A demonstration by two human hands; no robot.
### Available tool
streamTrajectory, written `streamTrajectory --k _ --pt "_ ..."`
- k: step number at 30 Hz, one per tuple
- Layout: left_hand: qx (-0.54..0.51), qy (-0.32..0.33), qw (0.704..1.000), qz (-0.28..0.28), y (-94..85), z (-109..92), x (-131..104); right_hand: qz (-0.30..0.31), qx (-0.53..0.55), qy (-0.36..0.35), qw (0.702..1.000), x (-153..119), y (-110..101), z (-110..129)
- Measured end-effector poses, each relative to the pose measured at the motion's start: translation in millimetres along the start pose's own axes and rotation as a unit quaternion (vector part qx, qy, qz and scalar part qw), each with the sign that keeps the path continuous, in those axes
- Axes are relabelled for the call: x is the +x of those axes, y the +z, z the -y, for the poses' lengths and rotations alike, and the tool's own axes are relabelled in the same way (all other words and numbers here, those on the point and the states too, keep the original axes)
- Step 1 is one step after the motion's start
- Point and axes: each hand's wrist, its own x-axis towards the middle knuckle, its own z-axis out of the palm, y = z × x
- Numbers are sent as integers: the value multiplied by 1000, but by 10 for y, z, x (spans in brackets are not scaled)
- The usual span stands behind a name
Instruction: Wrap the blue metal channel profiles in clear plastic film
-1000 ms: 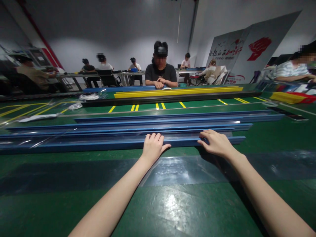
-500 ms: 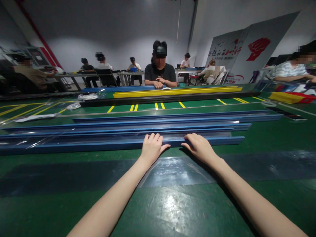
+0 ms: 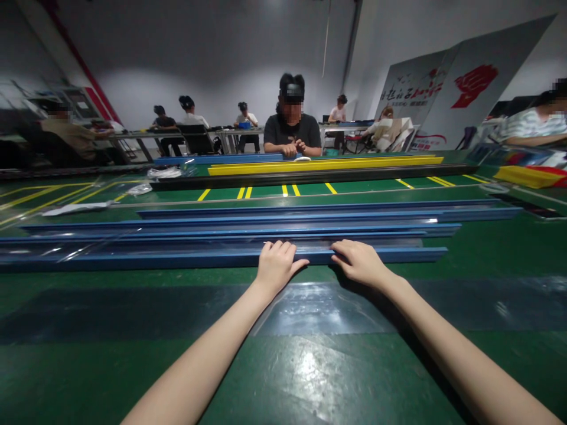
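Note:
My left hand (image 3: 275, 264) is closed over the near wall of the nearest long blue channel (image 3: 177, 258), fingers inside it and thumb along the front side. To its right, my right hand (image 3: 359, 261) holds the same wall with curled fingers, the thumb tucked beneath. A transparent film strip lies along the inside of this channel. Just behind it are other blue channels (image 3: 328, 225), lying roughly parallel. Under my forearms a wide clear plastic strip (image 3: 133, 304) lies flat across the green table (image 3: 283, 372).
Farther back lie a black bar (image 3: 248, 179), a yellow channel (image 3: 328, 165) and another blue strip (image 3: 221, 158). Crumpled clear plastic (image 3: 163, 172) sits at the far left, a yellow item (image 3: 522, 176) at the far right. A person (image 3: 292, 127) sits opposite; others work behind.
The view has turned slightly left. My right thumb has drawn in closer to the fingers. My left hand keeps its place on the blue channel, and the person opposite has shifted their hands.

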Motion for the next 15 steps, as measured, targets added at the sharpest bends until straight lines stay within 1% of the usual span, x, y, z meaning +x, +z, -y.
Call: streamTrajectory --k 5,11,15 --pt "2 1 1000 -4 1 4 -1 6 43 1 999 0 -23 -21" --pt "3 1 1000 -4 -2 2 -4 16 60 1 998 -14 -55 1" --pt "10 1 1000 -5 0 1 -7 12 61 0 998 -19 -68 25"
